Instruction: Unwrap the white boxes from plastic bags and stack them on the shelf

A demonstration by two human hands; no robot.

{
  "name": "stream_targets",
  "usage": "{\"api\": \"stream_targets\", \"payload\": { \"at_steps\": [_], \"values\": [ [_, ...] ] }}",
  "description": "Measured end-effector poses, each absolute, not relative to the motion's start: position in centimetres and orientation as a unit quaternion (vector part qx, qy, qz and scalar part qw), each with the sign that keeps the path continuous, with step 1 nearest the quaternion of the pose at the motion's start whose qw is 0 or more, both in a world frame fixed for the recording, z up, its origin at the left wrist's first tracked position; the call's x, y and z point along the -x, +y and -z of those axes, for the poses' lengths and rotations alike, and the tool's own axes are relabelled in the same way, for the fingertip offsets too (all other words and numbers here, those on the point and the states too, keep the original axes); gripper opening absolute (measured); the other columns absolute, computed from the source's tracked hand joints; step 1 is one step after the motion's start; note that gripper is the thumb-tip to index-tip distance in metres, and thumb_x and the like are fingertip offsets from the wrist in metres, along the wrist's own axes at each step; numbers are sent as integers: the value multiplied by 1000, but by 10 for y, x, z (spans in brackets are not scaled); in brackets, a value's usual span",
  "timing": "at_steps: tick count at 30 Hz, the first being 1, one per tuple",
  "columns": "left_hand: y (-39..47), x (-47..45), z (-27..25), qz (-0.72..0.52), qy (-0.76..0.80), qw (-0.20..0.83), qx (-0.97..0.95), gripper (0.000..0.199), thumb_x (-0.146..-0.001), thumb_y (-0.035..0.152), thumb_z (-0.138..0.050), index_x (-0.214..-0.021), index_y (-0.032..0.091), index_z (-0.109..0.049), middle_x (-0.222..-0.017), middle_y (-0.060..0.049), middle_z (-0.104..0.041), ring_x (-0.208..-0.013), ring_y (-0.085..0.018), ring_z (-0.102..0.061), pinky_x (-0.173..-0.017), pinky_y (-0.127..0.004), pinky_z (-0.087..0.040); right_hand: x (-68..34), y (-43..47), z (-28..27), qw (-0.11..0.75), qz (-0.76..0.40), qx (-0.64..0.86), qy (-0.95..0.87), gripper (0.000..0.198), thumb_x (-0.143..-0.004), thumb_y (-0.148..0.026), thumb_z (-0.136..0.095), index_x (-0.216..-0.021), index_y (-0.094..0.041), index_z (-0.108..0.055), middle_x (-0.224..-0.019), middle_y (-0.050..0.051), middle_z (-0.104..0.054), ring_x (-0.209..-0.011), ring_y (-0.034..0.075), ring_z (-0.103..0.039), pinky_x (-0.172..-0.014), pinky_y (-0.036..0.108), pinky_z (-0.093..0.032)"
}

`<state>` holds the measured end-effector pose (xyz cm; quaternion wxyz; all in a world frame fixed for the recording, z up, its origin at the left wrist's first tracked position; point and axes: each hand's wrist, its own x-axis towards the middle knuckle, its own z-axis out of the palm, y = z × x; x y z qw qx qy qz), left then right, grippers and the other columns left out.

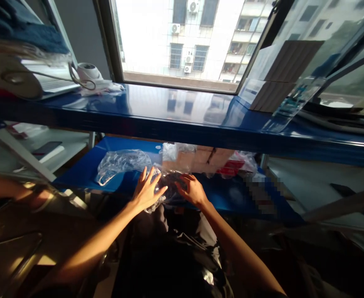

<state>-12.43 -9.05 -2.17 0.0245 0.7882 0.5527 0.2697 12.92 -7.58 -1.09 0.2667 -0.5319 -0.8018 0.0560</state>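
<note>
My left hand lies spread over crumpled clear plastic film at the front edge of the lower blue shelf. To its right, my right hand is bent over the same film, its thumb and fingers apart. Whether either hand grips a fold of the film cannot be made out. A larger clear plastic bag rests left of my left hand. Just behind my hands are cardboard boxes partly wrapped in plastic, their upper parts hidden by the upper shelf.
A blue upper shelf crosses above my hands, below a window. Pale boxes stand on its right, and a white roll at left. Red plastic packaging lies right of the cardboard. Another person's arm shows at far left.
</note>
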Motion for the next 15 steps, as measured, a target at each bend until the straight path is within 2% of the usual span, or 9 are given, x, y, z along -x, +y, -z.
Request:
{"api": "stream_targets", "payload": {
  "at_steps": [2, 4, 7, 9, 10, 12, 15],
  "values": [
    [-82, 135, 16, -351, 580, 33, -734, 47, -105, 48, -51, -142, 23, -62, -152, -17, -56, -140, -33, -56, -115, -50, -49, -120, -71, 7, 292, -15, 601, -744, 33, -106, -40, -52, -116, -17, -74, -118, 16, -74, -112, 28, -69, -94, 38, -55],
    [-71, 139, 13, -382, 619, 67, -683, 39, -103, 42, -54, -132, 19, -66, -123, -16, -70, -117, -30, -67, -104, -48, -55, -115, -67, 7, 276, 6, 666, -693, 34, -103, -39, -56, -125, -17, -69, -117, 17, -73, -103, 29, -71, -84, 37, -55],
    [-57, 139, 12, -356, 633, 125, -676, 17, -92, 36, -67, -90, 19, -71, -83, -9, -71, -95, -29, -70, -96, -48, -56, -114, -64, 10, 236, -33, 681, -692, 37, -99, -30, -61, -133, -17, -63, -107, 14, -76, -88, 27, -73, -76, 34, -53],
    [-54, 145, 5, -381, 611, 142, -679, 19, -92, 33, -65, -78, 21, -64, -79, -7, -71, -89, -26, -70, -91, -42, -57, -108, -64, 7, 271, -61, 626, -728, 28, -99, -24, -55, -125, -18, -66, -97, 10, -76, -85, 24, -72, -79, 32, -53],
    [-54, 151, -1, -405, 604, 141, -672, 18, -95, 34, -61, -81, 21, -63, -83, -6, -72, -88, -24, -71, -87, -38, -57, -101, -63, 2, 301, -70, 587, -748, 26, -101, -23, -52, -122, -18, -67, -96, 9, -76, -85, 23, -71, -81, 32, -53],
    [-52, 174, -19, -454, 603, 133, -642, 19, -102, 37, -50, -102, 21, -62, -89, -7, -73, -85, -22, -73, -77, -34, -58, -76, -57, -14, 351, -89, 509, -781, 27, -103, -23, -48, -123, -21, -66, -104, 8, -76, -85, 21, -71, -82, 30, -54],
    [-37, 227, -48, -488, 636, 78, -593, 33, -105, 37, -45, -134, 21, -51, -94, -7, -73, -80, -23, -75, -73, -34, -58, -16, -28, -47, 350, -100, 483, -796, 36, -103, -21, -45, -134, -23, -62, -120, 9, -74, -94, 21, -72, -83, 30, -55]
  ]
}}
